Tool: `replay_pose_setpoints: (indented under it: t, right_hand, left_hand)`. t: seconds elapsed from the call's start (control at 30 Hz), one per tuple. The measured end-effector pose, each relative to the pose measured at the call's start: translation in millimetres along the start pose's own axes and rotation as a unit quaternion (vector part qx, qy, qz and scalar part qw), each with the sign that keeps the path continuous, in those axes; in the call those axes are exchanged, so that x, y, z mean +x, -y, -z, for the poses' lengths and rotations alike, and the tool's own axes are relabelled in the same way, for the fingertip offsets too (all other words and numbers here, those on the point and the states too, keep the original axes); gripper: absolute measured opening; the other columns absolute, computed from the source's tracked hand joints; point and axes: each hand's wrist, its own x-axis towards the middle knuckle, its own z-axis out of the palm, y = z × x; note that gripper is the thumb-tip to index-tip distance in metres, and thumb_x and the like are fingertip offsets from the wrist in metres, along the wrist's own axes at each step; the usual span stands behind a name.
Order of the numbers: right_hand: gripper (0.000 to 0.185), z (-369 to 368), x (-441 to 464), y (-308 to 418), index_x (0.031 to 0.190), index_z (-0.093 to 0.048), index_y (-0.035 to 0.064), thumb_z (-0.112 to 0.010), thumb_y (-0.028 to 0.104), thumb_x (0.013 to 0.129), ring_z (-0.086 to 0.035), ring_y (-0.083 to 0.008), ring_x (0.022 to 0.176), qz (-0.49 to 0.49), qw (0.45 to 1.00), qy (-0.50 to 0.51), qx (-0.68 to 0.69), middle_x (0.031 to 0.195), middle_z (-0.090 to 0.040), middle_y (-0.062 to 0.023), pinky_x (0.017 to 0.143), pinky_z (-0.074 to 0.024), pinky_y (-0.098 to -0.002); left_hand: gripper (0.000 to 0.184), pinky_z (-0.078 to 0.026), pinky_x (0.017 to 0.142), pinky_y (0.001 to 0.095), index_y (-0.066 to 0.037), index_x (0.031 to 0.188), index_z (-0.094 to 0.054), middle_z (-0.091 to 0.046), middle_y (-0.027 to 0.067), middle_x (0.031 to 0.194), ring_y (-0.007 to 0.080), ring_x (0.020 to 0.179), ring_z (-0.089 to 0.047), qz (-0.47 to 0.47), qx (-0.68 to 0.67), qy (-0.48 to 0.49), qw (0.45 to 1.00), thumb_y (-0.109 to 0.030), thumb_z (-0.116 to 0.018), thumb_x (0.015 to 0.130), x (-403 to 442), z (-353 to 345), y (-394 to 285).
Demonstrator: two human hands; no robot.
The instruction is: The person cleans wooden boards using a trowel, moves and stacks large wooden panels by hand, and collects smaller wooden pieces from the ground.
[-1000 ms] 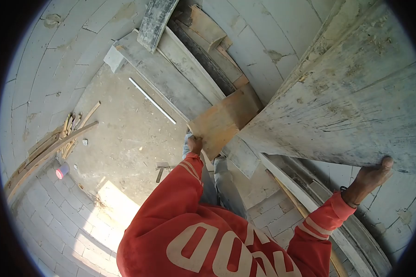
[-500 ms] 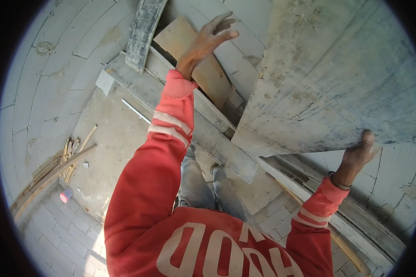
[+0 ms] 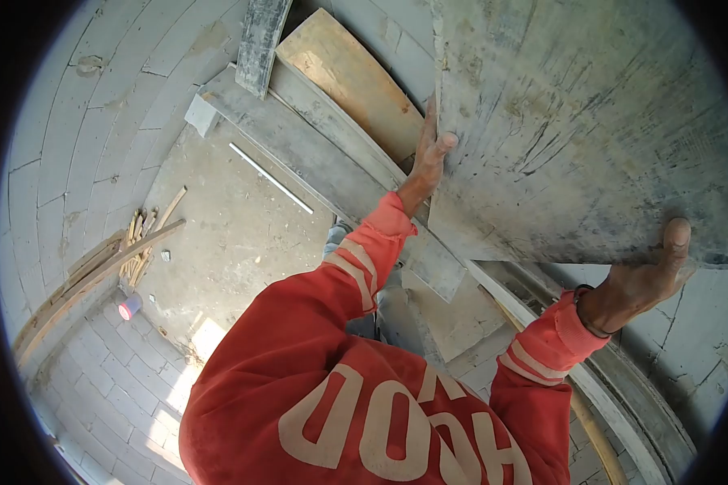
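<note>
A large grey board (image 3: pixel 582 137), stained and scratched, stands tilted at the upper right. My left hand (image 3: pixel 430 158) is on its left edge, the thumb at the near side and the fingers along the edge, partly hidden. Under the bottom edge, my right hand (image 3: pixel 643 279) grips the same board with its thumb pressed on the face. Behind my left hand lie a brown board (image 3: pixel 352 77) and long grey planks (image 3: pixel 299 149).
Block walls (image 3: pixel 81 129) surround the floor (image 3: pixel 226 210). On the floor lie a white rod (image 3: pixel 271 178), wood sticks (image 3: pixel 141 242) and a pink-ended cup (image 3: pixel 129 306). A narrow dark board (image 3: pixel 261 48) leans at the top. Long rails (image 3: pixel 623 396) run at the lower right.
My left hand has come down and right from the air onto the board's left edge. My right hand has stayed on the bottom edge, and the board has turned slightly more upright.
</note>
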Motion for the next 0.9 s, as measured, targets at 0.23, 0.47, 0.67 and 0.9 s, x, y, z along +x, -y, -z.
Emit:
replay_pose_setpoints:
  t: [0.23,0.47,0.67,0.9]
  right_hand:
    - [0.054,-0.6,34.1,-21.0,0.113,-0.059,-0.0110,-0.067,0.035,0.085,-0.062,-0.0257,0.097,-0.022,0.999,-0.017,0.016,0.111,-0.062,-0.0156,0.084,-0.0507,-0.0360]
    - [0.060,17.2,1.8,-24.5,0.126,-0.050,-0.0091,-0.065,0.036,0.089,-0.054,-0.0249,0.114,0.169,0.958,0.114,-0.200,0.123,-0.056,-0.0182,0.100,-0.0395,-0.0387]
    - [0.082,12.3,16.6,-41.0,0.130,-0.049,-0.0056,-0.036,0.066,0.093,-0.045,-0.0254,0.124,0.001,0.985,0.140,0.096,0.127,-0.053,-0.0163,0.105,-0.0304,-0.0387]
    - [0.079,32.7,-40.1,-69.1,0.137,-0.042,-0.0010,-0.048,0.062,0.090,-0.044,-0.0346,0.124,0.092,0.983,0.099,-0.127,0.133,-0.046,-0.0219,0.103,-0.0325,-0.0439]
  left_hand:
    - [0.114,-0.026,0.110,0.0394,-0.001,0.147,-0.027,-0.041,0.0166,0.140,0.0264,0.131,-0.037,-0.035,0.006,0.000,0.999,-0.076,-0.064,0.070,27.6,-19.3,-2.2]
    - [0.094,-0.029,0.109,0.0363,0.001,0.140,-0.039,-0.047,0.0121,0.136,0.0224,0.127,-0.042,0.018,-0.075,0.093,0.993,-0.067,-0.061,0.078,-0.2,27.5,32.4]
    - [0.103,-0.032,0.111,0.0426,-0.005,0.143,-0.033,-0.042,0.0085,0.143,0.0277,0.132,-0.040,0.113,-0.073,0.005,0.991,-0.074,-0.063,0.072,-17.0,86.3,88.0]
    - [0.105,-0.029,0.112,0.0424,-0.002,0.146,-0.026,-0.034,0.0124,0.149,0.0291,0.136,-0.034,-0.001,-0.048,-0.047,0.998,-0.076,-0.054,0.077,-1.0,67.9,78.3]
